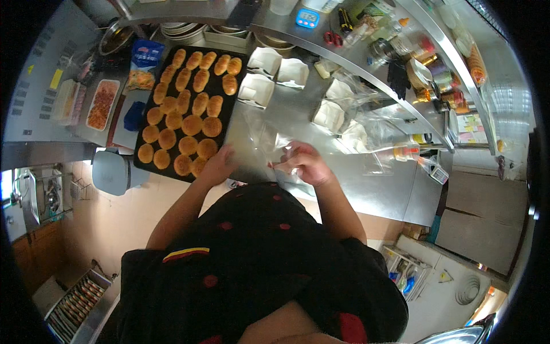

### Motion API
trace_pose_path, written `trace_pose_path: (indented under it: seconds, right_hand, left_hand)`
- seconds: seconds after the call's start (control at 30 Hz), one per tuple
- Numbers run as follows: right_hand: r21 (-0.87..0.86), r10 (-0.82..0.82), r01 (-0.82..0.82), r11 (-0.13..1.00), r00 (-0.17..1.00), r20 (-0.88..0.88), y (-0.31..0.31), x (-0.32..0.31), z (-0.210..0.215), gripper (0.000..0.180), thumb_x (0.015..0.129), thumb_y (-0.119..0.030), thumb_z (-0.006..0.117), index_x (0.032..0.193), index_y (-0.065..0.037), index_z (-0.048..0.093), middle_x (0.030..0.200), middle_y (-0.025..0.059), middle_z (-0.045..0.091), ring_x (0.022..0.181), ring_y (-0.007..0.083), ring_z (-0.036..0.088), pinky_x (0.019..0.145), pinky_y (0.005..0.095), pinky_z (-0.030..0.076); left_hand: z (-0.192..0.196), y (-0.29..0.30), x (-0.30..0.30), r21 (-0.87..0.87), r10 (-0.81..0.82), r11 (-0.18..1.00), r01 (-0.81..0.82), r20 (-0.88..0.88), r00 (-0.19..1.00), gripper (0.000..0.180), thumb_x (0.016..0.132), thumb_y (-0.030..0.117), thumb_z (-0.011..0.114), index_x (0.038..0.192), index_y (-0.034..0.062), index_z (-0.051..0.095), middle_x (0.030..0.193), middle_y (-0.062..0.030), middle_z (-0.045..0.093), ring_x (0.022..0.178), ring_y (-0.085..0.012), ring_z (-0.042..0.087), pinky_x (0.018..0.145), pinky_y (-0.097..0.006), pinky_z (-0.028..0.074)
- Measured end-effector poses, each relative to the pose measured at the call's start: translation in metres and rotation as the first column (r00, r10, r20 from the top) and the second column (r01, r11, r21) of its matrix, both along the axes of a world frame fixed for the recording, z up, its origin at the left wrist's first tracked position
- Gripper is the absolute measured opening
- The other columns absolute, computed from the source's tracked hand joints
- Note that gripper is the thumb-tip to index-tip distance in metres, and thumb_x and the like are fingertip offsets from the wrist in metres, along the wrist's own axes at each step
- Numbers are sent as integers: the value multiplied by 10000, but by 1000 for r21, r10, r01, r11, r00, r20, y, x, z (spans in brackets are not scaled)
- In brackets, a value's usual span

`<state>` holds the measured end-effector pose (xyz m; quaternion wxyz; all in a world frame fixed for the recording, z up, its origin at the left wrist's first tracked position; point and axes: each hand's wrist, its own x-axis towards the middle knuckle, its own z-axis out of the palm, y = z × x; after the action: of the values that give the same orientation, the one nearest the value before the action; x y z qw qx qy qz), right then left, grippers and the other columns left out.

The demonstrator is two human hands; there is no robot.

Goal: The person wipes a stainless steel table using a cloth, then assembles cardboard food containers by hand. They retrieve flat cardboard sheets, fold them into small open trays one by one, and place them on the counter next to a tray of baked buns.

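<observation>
My right hand (307, 163) is closed in a pinch on a clear plastic bag (282, 140) above the steel counter's front edge. At the lower right corner of a black baking tray (222, 114) is my left hand (220, 164), its fingers smeared by motion. Whether it touches the bag's blurred left side cannot be made out. Several browned buns (192, 125), some round and some long, lie in rows on the tray. Beyond the bag stand three white square paper trays (256, 90). More white paper trays (329, 116) lie to the right among clear plastic wrapping (372, 146).
A steel shelf (366, 74) runs above the counter (366, 189), bearing a blue timer (307, 18), red scissors (333, 38) and bottles. Left of the baking tray are a blue food bag (145, 56), a white container of shredded food (103, 104) and a grey bin (112, 172).
</observation>
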<state>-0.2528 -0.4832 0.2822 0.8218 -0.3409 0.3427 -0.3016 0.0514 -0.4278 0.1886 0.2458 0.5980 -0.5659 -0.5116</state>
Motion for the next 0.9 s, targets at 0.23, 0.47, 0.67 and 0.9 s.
trace_pose_path:
  seconds: [0.23,0.47,0.67,0.9]
  right_hand:
    - [81,-123,93,992,781,612,-6,3,54,401,848,-93,516,1216,-32,662,484,11,499,554,177,613,1045,842,278]
    - [130,-265,231,964,809,525,-7,-53,28,348,888,-68,547,1223,-42,638,582,-18,532,670,167,626,1066,633,438]
    - [-729,-674,170,663,558,-484,-15,10,4,229,927,-61,719,1120,-46,598,986,51,648,894,148,631,792,315,535]
    - [-627,-614,343,699,737,-281,-24,58,21,205,930,-67,737,1103,-24,636,906,82,703,746,170,700,696,298,572]
  left_hand:
    - [29,-63,4,431,399,890,148,-894,204,525,1096,420,356,1376,9,523,1300,-185,627,1136,-345,637,1002,-496,514]
    - [91,-33,28,211,183,977,-29,-763,620,206,1029,204,602,1036,3,649,939,-99,696,785,-206,678,718,-337,558]
    - [107,-59,-7,-23,77,995,-92,-376,923,281,875,251,805,847,-8,700,732,-47,688,690,-104,661,611,-271,511]
    - [121,-63,-48,-183,-38,983,-2,-213,976,163,928,168,728,954,10,694,793,-42,703,670,-109,646,598,-256,499]
